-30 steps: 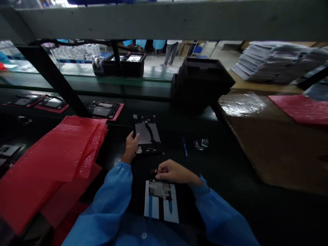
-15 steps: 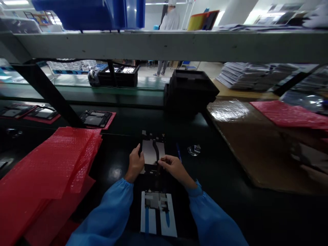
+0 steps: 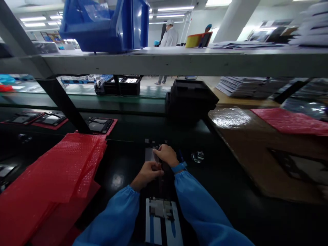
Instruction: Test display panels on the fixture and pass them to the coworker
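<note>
A dark flat device panel (image 3: 149, 152) lies on the black bench in front of me, mostly covered by my hands. My right hand (image 3: 166, 154) rests on top of it with fingers curled and pressed down. My left hand (image 3: 148, 172) is closed at the panel's near edge, fingers pinched against it. Both arms wear blue sleeves. Closer to me lies a white and blue sheet (image 3: 163, 222) carrying small dark parts.
Red bubble-wrap sheets (image 3: 56, 167) are stacked at the left. More panels on red wrap (image 3: 99, 124) lie behind them. Black trays (image 3: 191, 97) stand beyond the panel, a small shiny object (image 3: 197, 156) sits to its right. A grey shelf beam (image 3: 179, 61) runs overhead.
My right hand has moved up from the near sheet onto the panel. My left hand has slid from the panel's left side to its near edge. The camera has tilted upward.
</note>
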Available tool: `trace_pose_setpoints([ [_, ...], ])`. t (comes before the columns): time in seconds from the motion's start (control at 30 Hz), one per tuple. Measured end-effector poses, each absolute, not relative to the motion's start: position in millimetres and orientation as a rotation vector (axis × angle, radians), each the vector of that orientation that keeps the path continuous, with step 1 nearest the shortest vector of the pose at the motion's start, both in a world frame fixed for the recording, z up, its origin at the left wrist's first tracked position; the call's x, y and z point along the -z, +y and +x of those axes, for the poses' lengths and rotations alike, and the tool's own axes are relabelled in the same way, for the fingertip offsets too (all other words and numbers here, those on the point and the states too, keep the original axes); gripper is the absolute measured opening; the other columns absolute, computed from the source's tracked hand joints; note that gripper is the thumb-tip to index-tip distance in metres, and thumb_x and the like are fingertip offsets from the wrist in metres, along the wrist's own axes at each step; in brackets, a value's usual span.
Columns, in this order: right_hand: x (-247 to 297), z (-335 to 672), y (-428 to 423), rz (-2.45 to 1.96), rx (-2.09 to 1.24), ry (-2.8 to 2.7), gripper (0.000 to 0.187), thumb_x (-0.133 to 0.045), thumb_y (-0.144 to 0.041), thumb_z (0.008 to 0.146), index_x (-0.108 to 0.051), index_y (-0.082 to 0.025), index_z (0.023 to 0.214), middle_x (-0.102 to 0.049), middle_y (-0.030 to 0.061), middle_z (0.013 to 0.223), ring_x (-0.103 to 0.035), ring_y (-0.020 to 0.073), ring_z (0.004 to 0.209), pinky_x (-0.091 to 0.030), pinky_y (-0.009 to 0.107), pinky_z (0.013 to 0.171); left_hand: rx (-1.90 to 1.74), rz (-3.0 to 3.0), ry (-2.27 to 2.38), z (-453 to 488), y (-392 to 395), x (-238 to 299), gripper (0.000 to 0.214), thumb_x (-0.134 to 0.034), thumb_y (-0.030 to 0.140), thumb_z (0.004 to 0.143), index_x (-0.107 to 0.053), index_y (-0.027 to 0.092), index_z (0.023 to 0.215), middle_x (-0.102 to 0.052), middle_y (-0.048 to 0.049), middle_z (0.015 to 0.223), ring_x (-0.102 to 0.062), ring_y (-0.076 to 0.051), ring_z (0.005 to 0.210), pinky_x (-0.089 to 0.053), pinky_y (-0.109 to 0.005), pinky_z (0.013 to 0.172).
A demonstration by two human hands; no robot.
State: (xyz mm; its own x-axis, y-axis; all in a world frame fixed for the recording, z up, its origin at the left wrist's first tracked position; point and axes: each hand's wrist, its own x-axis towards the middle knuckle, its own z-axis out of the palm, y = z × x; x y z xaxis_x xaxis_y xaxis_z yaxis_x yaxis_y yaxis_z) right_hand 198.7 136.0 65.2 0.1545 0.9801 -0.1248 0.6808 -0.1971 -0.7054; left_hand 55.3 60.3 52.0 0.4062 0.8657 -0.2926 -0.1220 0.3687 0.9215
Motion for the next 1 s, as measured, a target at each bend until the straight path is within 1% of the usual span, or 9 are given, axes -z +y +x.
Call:
trace_pose_setpoints([
  [0.13,-67.3,193.2,133.4,-1.885,-0.797,-1.614,0.026,-0.072,-0.028,0.07,-0.055,-0.021,0.053,-0.064,0.0043,0.061,-0.062,0.0218,0.069,-0.04,0.03,0.063,-0.758,0.876,0.914,53.3,62.3,-53.7,0.039,-0.093,0.031,0.051,-0.064,0.015,0.072,-0.073,-0.0054,0.07,-0.069,-0.018,0.067,-0.052,-0.027,0.064],
  [0.23,-74.0,201.9,119.7,-1.731,-0.811,-1.611,0.027,-0.066,-0.039,0.078,-0.062,-0.021,0.058,-0.067,0.0049,0.068,-0.06,0.0196,0.069,-0.042,0.03,0.065,-0.796,0.841,0.908,55.4,61.3,-53.9,0.037,-0.09,0.029,0.057,-0.063,0.015,0.078,-0.073,-0.0052,0.068,-0.07,-0.018,0.065,-0.053,-0.028,0.065],
  [0.37,-78.5,221.6,91.1,-1.564,-0.837,-1.507,0.032,-0.066,-0.051,0.078,-0.074,-0.02,0.074,-0.071,0.0067,0.079,-0.059,0.0215,0.073,-0.046,0.033,0.07,-0.852,0.826,0.948,60.2,58.9,-53.3,0.033,-0.085,0.033,0.065,-0.063,0.016,0.083,-0.07,-0.0019,0.064,-0.067,-0.016,0.059,-0.051,-0.026,0.06],
  [0.5,-68.6,233.1,63.0,-1.465,-0.975,-1.309,0.045,-0.071,-0.061,0.073,-0.079,-0.02,0.09,-0.069,0.0051,0.072,-0.059,0.0214,0.067,-0.047,0.034,0.063,-0.859,0.836,0.973,61.7,56.9,-53.9,0.033,-0.084,0.039,0.07,-0.065,0.016,0.085,-0.07,-0.0022,0.063,-0.066,-0.015,0.057,-0.05,-0.024,0.057],
  [0.6,-59.2,233.2,50.8,-1.376,-1.146,-1.164,0.057,-0.073,-0.072,0.068,-0.078,-0.019,0.089,-0.067,0.0051,0.069,-0.059,0.0202,0.065,-0.048,0.035,0.064,-0.786,0.834,0.973,60.5,55.6,-54.4,0.031,-0.085,0.037,0.071,-0.065,0.015,0.081,-0.072,-0.0044,0.065,-0.066,-0.015,0.056,-0.05,-0.024,0.055],
  [0.7,-55.2,230.3,46.6,-1.29,-1.31,-1.057,0.065,-0.064,-0.08,0.072,-0.077,-0.018,0.084,-0.07,0.0085,0.076,-0.062,0.0206,0.07,-0.051,0.037,0.07,-0.69,0.838,0.993,59.7,54.4,-53.1,0.029,-0.086,0.033,0.072,-0.065,0.013,0.076,-0.072,-0.0056,0.066,-0.067,-0.015,0.056,-0.052,-0.024,0.055],
  [0.77,-54.6,229.2,45.9,-1.271,-1.388,-1.015,0.058,-0.07,-0.074,0.071,-0.076,-0.017,0.084,-0.07,0.0079,0.077,-0.061,0.0187,0.07,-0.049,0.035,0.068,-0.647,0.841,1.005,59.5,54.0,-51.8,0.027,-0.085,0.031,0.074,-0.066,0.013,0.076,-0.072,-0.0056,0.066,-0.067,-0.014,0.056,-0.053,-0.024,0.056],
  [0.83,-54.0,229.1,45.4,-1.271,-1.451,-0.989,0.05,-0.084,-0.061,0.063,-0.074,-0.018,0.087,-0.07,0.0054,0.076,-0.06,0.0164,0.067,-0.047,0.03,0.063,-0.614,0.834,1.013,59.1,53.7,-50.9,0.025,-0.084,0.028,0.075,-0.066,0.012,0.076,-0.072,-0.0057,0.066,-0.067,-0.014,0.056,-0.054,-0.024,0.057],
  [1.0,-49.5,227.8,44.6,-1.26,-1.548,-0.927,0.054,-0.091,-0.044,0.055,-0.061,-0.02,0.093,-0.064,-0.0024,0.066,-0.055,0.0133,0.056,-0.039,0.025,0.052,-0.562,0.801,1.013,57.1,52.7,-52.6,0.02,-0.083,0.022,0.076,-0.065,0.012,0.077,-0.073,-0.006,0.067,-0.069,-0.016,0.059,-0.058,-0.028,0.062],
])
